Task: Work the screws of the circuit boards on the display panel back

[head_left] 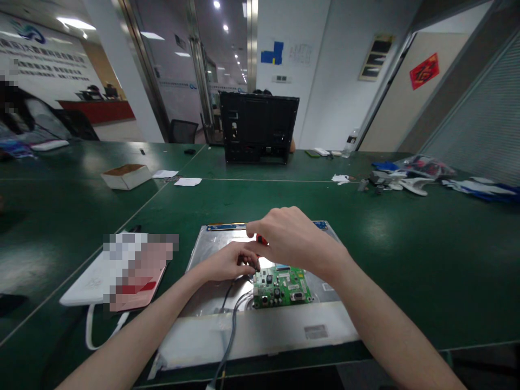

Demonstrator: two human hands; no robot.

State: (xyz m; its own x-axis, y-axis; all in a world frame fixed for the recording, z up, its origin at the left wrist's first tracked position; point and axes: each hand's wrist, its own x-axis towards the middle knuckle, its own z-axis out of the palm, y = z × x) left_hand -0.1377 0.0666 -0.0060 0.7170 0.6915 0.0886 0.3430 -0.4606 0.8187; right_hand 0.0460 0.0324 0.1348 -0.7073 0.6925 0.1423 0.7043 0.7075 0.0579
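Observation:
A metal-backed display panel lies flat before me, with a green circuit board on its middle. My right hand is closed above the board's far edge around a red and black tool, which looks like a screwdriver; most of it is hidden by the fingers. Beside it, my left hand is closed at the board's far left corner, its fingertips pinched together. What they hold, if anything, is too small to tell. Grey cables run from the board's left side over the panel's near edge.
To the left lie a white device with a cable and a pink phone-like item. An open box and a black monitor housing stand farther back. Plastic bags and parts are at the right, with a bottle behind.

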